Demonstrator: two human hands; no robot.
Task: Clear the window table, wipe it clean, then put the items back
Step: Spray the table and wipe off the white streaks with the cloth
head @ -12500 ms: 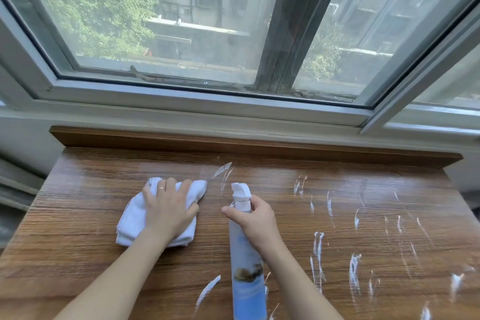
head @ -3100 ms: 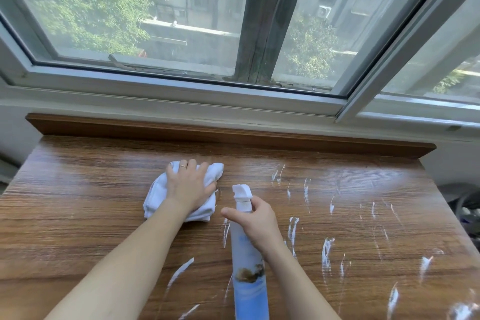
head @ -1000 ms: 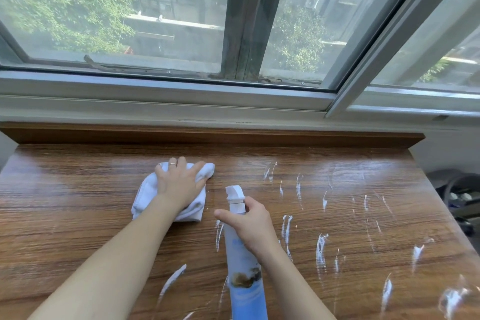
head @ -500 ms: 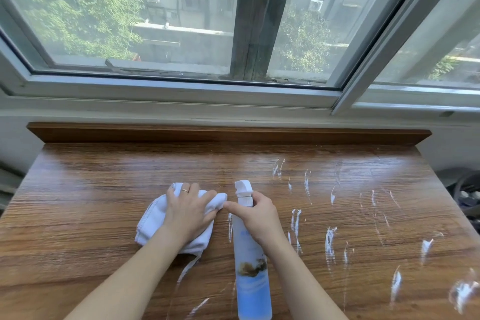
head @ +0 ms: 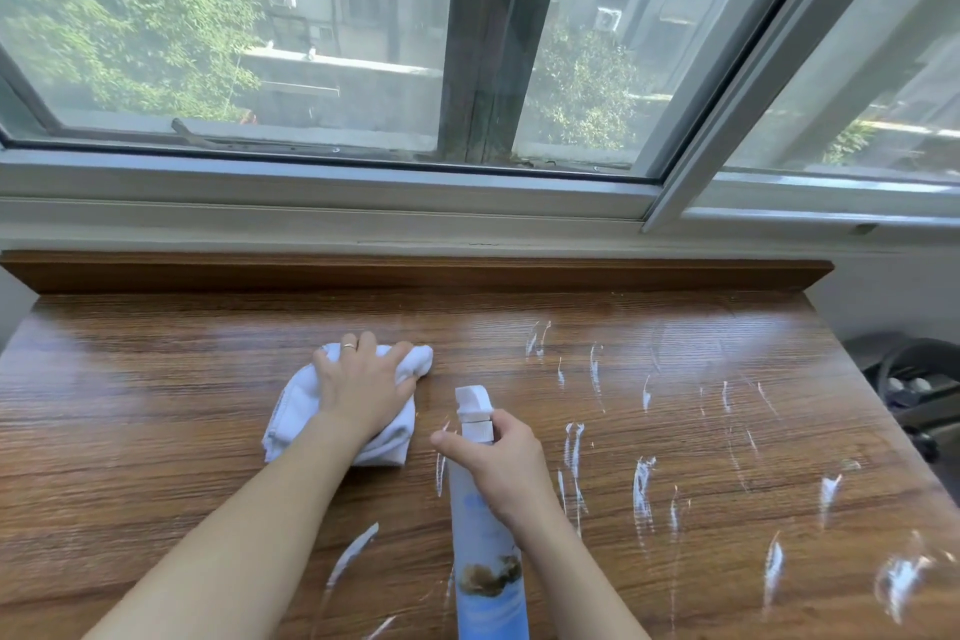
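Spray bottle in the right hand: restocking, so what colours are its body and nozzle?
The tall plastic spray bottle is pale blue with a white nozzle, clearest in the head view.

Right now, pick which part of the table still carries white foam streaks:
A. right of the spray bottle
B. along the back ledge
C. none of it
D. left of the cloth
A: the white foam streaks lie across the table to the right of the spray bottle.

Wood-grain table (head: 156, 431) is sitting under the window, a raised wooden ledge (head: 415, 271) running along its far edge. White cloth (head: 296, 411) is lying left of centre. White foam streaks (head: 644, 483) are spreading across the right half and near edge.
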